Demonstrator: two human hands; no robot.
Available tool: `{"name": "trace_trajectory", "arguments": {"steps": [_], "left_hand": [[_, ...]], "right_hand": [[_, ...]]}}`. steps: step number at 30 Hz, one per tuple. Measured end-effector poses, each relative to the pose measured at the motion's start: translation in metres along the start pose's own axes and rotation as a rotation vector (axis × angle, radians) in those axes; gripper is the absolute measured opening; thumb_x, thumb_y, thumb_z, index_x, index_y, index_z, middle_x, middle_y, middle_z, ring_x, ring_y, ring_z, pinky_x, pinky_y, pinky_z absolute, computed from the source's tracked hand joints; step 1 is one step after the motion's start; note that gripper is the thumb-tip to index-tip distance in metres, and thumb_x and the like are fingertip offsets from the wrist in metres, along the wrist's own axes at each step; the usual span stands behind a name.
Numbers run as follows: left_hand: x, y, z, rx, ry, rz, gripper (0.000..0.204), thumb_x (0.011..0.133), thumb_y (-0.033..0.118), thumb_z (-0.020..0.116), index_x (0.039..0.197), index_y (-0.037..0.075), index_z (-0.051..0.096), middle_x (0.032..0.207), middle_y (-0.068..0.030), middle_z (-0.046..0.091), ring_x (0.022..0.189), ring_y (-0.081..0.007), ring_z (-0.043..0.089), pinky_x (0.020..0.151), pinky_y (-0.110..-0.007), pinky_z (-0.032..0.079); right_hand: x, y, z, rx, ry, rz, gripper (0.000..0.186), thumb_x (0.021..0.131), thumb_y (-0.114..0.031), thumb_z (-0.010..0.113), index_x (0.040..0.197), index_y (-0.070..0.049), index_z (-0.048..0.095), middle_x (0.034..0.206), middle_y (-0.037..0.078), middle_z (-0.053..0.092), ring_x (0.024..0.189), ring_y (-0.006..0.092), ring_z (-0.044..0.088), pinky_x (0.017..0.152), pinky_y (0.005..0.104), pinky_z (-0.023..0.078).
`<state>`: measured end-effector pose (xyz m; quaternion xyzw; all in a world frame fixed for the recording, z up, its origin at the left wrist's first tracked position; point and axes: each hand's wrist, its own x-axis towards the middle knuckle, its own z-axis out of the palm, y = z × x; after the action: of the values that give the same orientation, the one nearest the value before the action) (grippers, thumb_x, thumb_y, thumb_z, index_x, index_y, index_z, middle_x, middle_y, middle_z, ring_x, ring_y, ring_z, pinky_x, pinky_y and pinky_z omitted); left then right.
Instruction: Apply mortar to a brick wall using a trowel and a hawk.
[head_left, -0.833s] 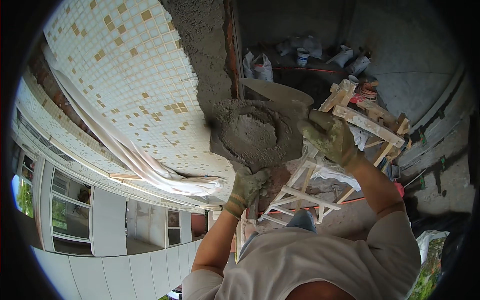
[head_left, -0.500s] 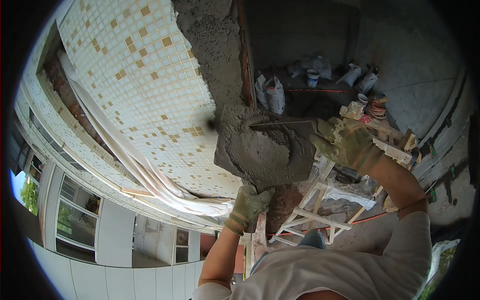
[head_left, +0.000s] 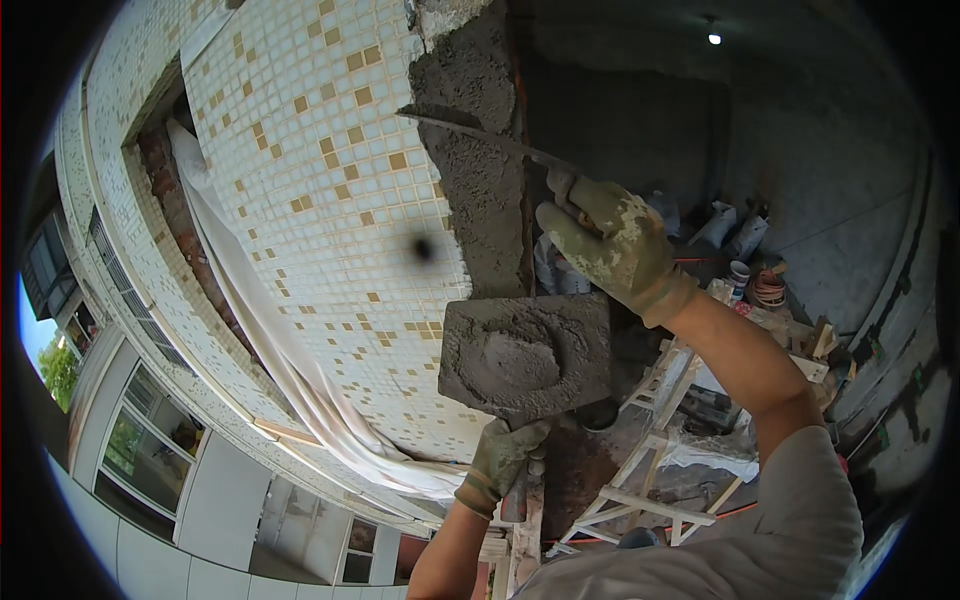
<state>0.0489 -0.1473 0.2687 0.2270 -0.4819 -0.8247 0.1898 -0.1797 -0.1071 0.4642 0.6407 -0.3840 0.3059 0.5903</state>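
My left hand (head_left: 502, 462), in a dirty work glove, is closed round the handle beneath a plasterer's hawk (head_left: 598, 345). Grey wet mortar (head_left: 518, 362) lies on the hawk in a swirled ring. Higher up, my gloved right hand (head_left: 625, 243) grips a trowel (head_left: 478, 130), its thin blade seen nearly edge-on. The blade crosses in front of a rough grey mortar strip (head_left: 488, 205) at the wall's edge. Its tip reaches over the border of the small-tiled wall (head_left: 320, 215). Whether the blade presses on the mortar I cannot tell.
White fabric (head_left: 290, 365) hangs along the tiled wall at left. Behind my right forearm stands a wooden sawhorse (head_left: 640, 470) with plastic sheeting (head_left: 710, 450). Sacks (head_left: 748, 235), a bucket (head_left: 739, 272) and a coiled hose (head_left: 768, 288) are in the dim room beyond.
My right hand has lifted the trowel from over the hawk up to the mortar strip. The hawk now appears lower in view, and the view itself has shifted.
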Motion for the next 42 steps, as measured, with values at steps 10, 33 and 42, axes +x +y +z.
{"name": "trace_trajectory", "arguments": {"steps": [10,33,42], "left_hand": [[0.016,0.081,-0.026,0.185,0.1,0.188,0.012,0.085,0.013,0.072,0.091,0.005,0.064,0.07,0.0,0.055,0.055,-0.0112,0.053,0.045,-0.027,0.046],[0.02,0.092,-0.034,0.174,0.099,0.141,0.016,0.086,0.016,0.073,0.093,0.004,0.065,0.067,-0.0022,0.055,0.052,-0.0128,0.051,0.046,-0.029,0.046],[0.019,0.091,-0.034,0.19,0.092,0.15,0.017,0.085,0.017,0.073,0.092,0.004,0.065,0.066,-0.0023,0.054,0.049,-0.0134,0.051,0.045,-0.029,0.046]], "right_hand": [[0.079,0.073,0.082,1.247,-0.436,1.361,0.032,0.099,-0.035,0.061,0.106,-0.006,0.071,0.082,0.009,0.069,0.063,0.0169,0.066,0.053,0.0299,0.054],[0.042,0.017,0.07,0.776,-0.752,1.223,0.051,0.101,-0.05,0.053,0.11,-0.002,0.066,0.085,0.012,0.068,0.069,0.0184,0.067,0.057,0.0354,0.055],[0.08,0.062,0.07,1.384,-0.733,1.394,0.039,0.099,-0.037,0.059,0.109,-0.001,0.068,0.089,0.014,0.072,0.065,0.0222,0.071,0.054,0.0374,0.061]]}}
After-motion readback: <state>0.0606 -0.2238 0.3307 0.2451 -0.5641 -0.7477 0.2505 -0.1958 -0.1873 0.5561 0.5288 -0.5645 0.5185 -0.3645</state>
